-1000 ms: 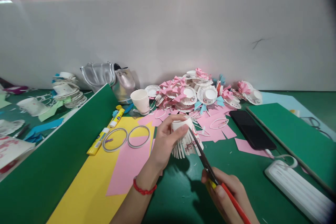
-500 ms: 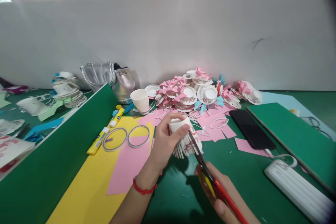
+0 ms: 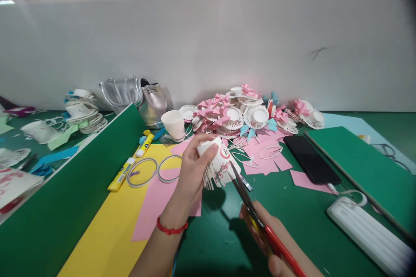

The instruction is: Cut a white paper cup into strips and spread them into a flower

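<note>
My left hand (image 3: 195,162) grips a white paper cup (image 3: 224,165) with red print, tilted on its side, its wall cut into a fringe of narrow strips on the lower left. Closed round the handles of red-and-yellow scissors (image 3: 248,201) is my right hand (image 3: 263,229). The dark blades meet the cup's uncut, printed side from the right. On the table just behind the blade tips lies a small metallic item (image 3: 246,182), partly hidden.
Behind is a pile of fringed paper-cup pieces with pink bows (image 3: 227,114). Stacked cups (image 3: 173,124), two tape rings (image 3: 142,173) and glue sticks (image 3: 121,175) lie left. A black phone (image 3: 312,160) and a white power strip (image 3: 370,229) are right. A green divider (image 3: 97,173) stands left.
My left hand has shifted slightly left and turned the cup, so more of its printed side faces me. The scissor blades sit a little apart from where they were, lower on the cup.
</note>
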{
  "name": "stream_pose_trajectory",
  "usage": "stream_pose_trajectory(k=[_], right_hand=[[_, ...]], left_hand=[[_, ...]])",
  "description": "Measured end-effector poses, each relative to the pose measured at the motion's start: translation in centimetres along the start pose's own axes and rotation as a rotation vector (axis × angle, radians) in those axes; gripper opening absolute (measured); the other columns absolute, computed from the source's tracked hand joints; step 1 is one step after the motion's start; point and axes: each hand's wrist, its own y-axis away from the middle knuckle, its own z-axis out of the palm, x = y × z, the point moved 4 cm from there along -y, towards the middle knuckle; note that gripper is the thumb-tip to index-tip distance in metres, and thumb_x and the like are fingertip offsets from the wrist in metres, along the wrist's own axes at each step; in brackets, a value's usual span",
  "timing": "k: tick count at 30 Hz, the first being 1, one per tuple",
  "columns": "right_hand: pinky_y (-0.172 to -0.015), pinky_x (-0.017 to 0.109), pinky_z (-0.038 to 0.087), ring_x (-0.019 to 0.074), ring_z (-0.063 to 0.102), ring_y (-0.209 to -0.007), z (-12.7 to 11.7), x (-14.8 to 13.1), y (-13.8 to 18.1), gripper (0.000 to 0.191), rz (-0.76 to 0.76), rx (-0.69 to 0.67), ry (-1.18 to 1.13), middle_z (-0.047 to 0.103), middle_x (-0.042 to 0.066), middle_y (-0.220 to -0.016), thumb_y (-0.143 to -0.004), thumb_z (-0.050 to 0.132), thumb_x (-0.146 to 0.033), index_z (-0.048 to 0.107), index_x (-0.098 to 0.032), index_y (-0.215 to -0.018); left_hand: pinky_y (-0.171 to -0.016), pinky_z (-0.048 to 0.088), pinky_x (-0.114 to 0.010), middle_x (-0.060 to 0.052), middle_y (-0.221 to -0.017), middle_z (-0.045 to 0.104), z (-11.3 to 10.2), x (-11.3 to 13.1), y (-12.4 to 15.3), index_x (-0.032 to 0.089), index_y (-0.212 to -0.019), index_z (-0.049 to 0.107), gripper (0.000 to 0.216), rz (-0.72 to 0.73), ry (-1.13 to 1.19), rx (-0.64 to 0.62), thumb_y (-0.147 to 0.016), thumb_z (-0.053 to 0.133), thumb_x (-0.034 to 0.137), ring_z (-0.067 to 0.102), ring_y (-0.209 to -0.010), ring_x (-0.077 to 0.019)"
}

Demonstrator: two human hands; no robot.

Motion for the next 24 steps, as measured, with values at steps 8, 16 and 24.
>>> stream_pose_trajectory(k=[8, 16, 24], right_hand=[[-0.063, 0.034, 0.049, 0.0295, 0.059, -0.082, 0.0, -0.8, 0.0, 0.076, 0.009, 0.021, 0.024, 0.059, 0.009, -0.085, -0.07, 0.044, -0.077, 0.051, -0.022, -0.121], [-0.058, 0.029, 0.046, 0.0242, 0.056, -0.073, -0.2, -1.1, -0.2, 0.074, 0.003, 0.022, 0.028, 0.055, 0.007, -0.082, -0.069, 0.045, -0.077, 0.052, -0.021, -0.117], [-0.052, 0.025, 0.041, 0.0188, 0.048, -0.063, 0.0, -1.3, -0.4, 0.071, -0.004, 0.041, 0.061, 0.049, 0.003, -0.074, -0.071, 0.04, -0.078, 0.055, -0.02, -0.11]], left_hand=[[-0.06, 0.045, -0.02, 0.002, -0.089, 0.059, 0.8, -0.7, 0.5, 0.022, -0.08, 0.063, 0.02, 0.025, -0.118, -0.066, -0.063, 0.074, 0.022, 0.053, -0.069, -0.0099], [-0.056, 0.043, -0.02, 0.003, -0.086, 0.059, 0.9, -0.4, 0.6, 0.022, -0.078, 0.06, 0.02, 0.023, -0.105, -0.048, -0.063, 0.074, 0.023, 0.052, -0.066, -0.01], [-0.057, 0.043, -0.02, 0.001, -0.088, 0.061, 1.0, -0.4, 0.7, 0.022, -0.079, 0.061, 0.019, 0.062, -0.151, -0.065, -0.065, 0.073, 0.023, 0.053, -0.069, -0.0117]])
